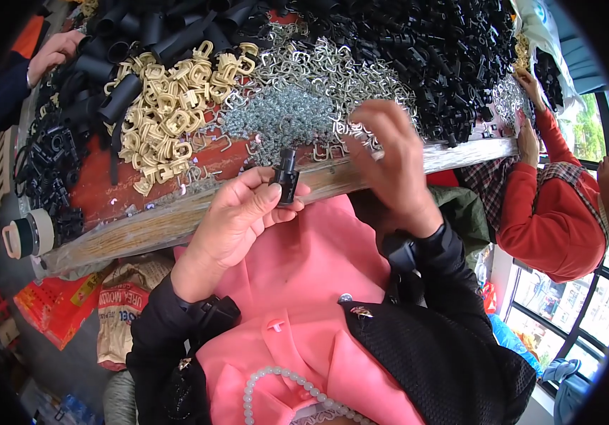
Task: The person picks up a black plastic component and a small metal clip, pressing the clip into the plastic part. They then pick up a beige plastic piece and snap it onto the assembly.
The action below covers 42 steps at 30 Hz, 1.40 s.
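Pale round-bead necklace (276, 370) over pink cloth garment (297, 255), nearest camera. Left hand (244, 207) pinches short black plastic stepped cylinder (287, 180) between thumb and fingers, roughly upright, above the lap, just beside weathered wooden table edge (131, 237). Looks like a fingertip hold; a sideways knock could pop the cylinder out, and it'd likely drop onto the garment or floor. Right hand (398, 166) raised, motion-blurred; cannot tell if fingers are parted or pinching something small. Beyond: small grey-blue shiny metal pieces (279, 113), touching bent silver metal hooks (333, 64); hasty picking could snag a wrong piece or drag hooks off the edge. Beige plastic loops (159, 117) left; black plastic parts (446, 64) right, easily mixed if nudged.
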Tool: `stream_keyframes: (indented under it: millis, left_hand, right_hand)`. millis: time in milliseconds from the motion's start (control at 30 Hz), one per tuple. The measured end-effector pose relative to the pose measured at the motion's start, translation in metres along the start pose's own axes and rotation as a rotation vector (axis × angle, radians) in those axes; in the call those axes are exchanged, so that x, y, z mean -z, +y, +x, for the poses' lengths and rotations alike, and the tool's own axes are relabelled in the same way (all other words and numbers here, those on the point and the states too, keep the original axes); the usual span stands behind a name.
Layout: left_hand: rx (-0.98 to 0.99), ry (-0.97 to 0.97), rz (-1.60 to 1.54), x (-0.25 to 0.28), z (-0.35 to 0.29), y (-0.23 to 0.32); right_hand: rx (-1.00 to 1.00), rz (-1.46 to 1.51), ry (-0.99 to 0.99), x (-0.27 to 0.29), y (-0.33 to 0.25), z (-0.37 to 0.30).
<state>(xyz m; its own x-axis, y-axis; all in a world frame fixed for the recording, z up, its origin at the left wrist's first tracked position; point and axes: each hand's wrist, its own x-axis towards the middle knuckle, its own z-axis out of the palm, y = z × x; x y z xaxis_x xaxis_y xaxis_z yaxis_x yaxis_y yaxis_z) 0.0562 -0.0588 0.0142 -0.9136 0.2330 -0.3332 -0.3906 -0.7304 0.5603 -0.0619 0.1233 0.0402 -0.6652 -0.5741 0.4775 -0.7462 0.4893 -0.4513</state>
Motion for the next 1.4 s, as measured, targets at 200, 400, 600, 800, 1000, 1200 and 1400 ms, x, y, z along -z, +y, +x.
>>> stream_keyframes:
  millis: [200, 400, 600, 800, 1000, 1200, 1400]
  left_hand:
    - [-0.02, -0.001, -0.005, -0.002, 0.001, 0.001]
    - [-0.046, 0.033, -0.034, -0.003, 0.0, 0.001]
    - [-0.07, 0.04, -0.013, -0.004, 0.002, 0.001]
    - [-0.066, 0.064, -0.032, -0.004, -0.001, -0.002]
    - [-0.063, 0.057, -0.044, -0.005, -0.001, -0.001]
    - [-0.083, 0.042, -0.033, -0.004, 0.0, -0.002]
    - [-0.091, 0.036, -0.026, -0.003, -0.001, -0.002]
  right_hand:
    - [-0.025, -0.487, -0.143, 0.001, 0.069, -0.008]
    - [-0.114, -0.206, -0.038, 0.007, 0.075, -0.007]
    - [-0.611, 0.407, 0.028, 0.015, 0.079, -0.01]
    - [-0.659, 0.644, 0.12, 0.017, 0.073, -0.012]
    - [-0.595, 0.535, 0.169, 0.015, 0.076, -0.011]
    - [-0.601, 0.556, 0.158, 0.019, 0.074, -0.011]
    - [-0.678, 0.684, 0.072, 0.017, 0.071, -0.012]
